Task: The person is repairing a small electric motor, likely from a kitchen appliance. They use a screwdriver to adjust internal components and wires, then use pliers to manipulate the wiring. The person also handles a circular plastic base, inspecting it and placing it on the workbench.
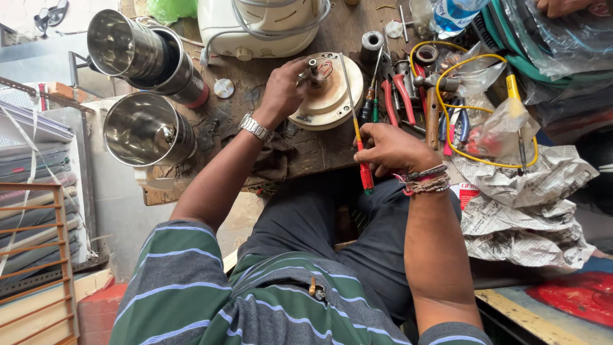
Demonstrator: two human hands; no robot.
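left hand (284, 89) – fingers pinching the shaft atop the round cream motor base (329, 96), mid-bench | right hand (391, 148) – fingers curled tight round a red-handled screwdriver (355, 121), tip on the base | steel jars (143, 89) far left | pliers (399, 96) and yellow wire (479, 108) right | crumpled newspaper (530, 204) near right

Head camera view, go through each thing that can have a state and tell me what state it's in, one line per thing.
Left hand: gripping the shaft atop the motor base.
Right hand: shut on the screwdriver.
Screwdriver: held, tip at the motor base.
Motor base: out of its housing, wires exposed.
Steel jars: lying on their sides, lidless.
Pliers: lying unused.
Newspaper: crumpled.
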